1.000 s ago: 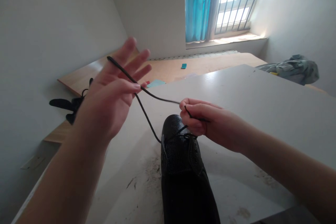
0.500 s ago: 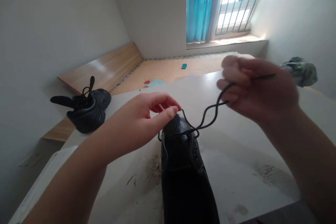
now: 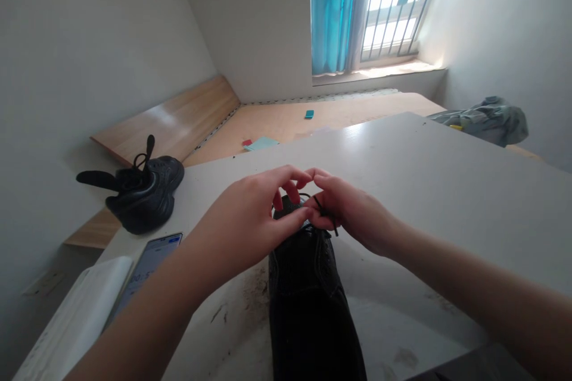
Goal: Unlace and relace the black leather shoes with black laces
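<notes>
A black leather shoe stands on the white tabletop directly before me, its toe end pointing my way or away, which I cannot tell. Over its tongue my two hands meet, fingertips touching. My right hand is closed on a thin black shoelace, whose loose end hangs below the fingers. From the other side my left hand curls in, thumb and fingers closing at the lace near the right fingertips. The exact grip between the fingertips is partly hidden.
A second black shoe, laced, sits at the table's left. Beside my left forearm lie a phone and a white object. Grey-green cloth is at the far right. Small teal and red items lie on the wooden surface beyond.
My right hand has come down and left from the upper right, bringing the shoelace in to my left hand. The phone has come into sight by my left forearm.
</notes>
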A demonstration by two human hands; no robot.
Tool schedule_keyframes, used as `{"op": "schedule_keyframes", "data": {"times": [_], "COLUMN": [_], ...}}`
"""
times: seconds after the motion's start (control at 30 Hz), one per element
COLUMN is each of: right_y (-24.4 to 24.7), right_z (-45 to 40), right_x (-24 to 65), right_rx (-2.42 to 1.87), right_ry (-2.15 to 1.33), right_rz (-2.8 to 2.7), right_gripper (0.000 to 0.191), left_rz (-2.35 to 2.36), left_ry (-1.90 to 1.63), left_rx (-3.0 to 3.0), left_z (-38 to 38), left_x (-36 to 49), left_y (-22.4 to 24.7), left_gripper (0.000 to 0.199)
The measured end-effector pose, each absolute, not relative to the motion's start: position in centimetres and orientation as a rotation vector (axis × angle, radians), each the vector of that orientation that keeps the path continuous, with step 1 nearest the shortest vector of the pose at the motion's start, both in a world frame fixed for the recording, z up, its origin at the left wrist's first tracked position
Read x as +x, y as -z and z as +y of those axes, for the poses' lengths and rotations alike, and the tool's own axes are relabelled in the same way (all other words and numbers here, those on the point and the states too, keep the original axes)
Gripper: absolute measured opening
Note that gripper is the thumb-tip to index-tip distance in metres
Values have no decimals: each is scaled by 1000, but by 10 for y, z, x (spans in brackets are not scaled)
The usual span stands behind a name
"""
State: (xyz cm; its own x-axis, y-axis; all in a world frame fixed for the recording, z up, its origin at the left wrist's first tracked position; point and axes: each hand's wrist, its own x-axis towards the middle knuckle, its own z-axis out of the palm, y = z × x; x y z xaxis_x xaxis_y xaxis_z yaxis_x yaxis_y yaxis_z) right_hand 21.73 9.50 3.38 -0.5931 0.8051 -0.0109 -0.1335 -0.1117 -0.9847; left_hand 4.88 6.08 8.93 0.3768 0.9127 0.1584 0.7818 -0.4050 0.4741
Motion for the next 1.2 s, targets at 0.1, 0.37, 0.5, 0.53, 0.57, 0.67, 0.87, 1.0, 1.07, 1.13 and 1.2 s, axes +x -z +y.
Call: {"op": "schedule_keyframes", "data": {"times": [0.1, 0.37, 0.5, 0.53, 0.57, 0.67, 0.87, 1.0, 1.07, 1.13, 1.2], "right_y": [-32, -30, -32, -32, -31, -30, -27, -30, -31, -32, -32], "right_z": [93, 91, 89, 89, 89, 90, 93, 92, 92, 95, 98], "right_x": [213, 211, 211, 210, 210, 210, 211, 213, 214, 215, 217], "right_rx": [-822, -803, -767, -755, -747, -747, -725, -691, -695, -719, -736], "right_ry": [-1662, -1570, -1565, -1563, -1564, -1569, -1528, -1532, -1530, -1506, -1426], "right_rz": [-1431, -1317, -1324, -1331, -1336, -1352, -1445, -1484, -1505, -1569, -1676], "right_gripper": [41, 50, 50, 50, 49, 48, 45, 37, 36, 38, 41], "left_rz": [1400, 1397, 1414, 1410, 1402, 1377, 1365, 1408, 1447, 1497, 1548], "left_ry": [-527, -447, -576, -603, -620, -661, -687, -738, -776, -827, -888], "left_rx": [2343, 2542, 2554, 2543, 2533, 2492, 2437, 2441, 2403, 2326, 2246], "left_z": [59, 53, 52, 52, 52, 52, 53, 55, 57, 60, 63], "left_x": [54, 70, 72, 72, 71, 70, 69, 66, 63, 57, 52], "left_y": [-87, -77, -74, -74, -74, -73, -73, -75, -77, -80, -83], "left_gripper": [9, 27, 19, 20, 20, 15, 10, 10, 11, 12, 15]}}
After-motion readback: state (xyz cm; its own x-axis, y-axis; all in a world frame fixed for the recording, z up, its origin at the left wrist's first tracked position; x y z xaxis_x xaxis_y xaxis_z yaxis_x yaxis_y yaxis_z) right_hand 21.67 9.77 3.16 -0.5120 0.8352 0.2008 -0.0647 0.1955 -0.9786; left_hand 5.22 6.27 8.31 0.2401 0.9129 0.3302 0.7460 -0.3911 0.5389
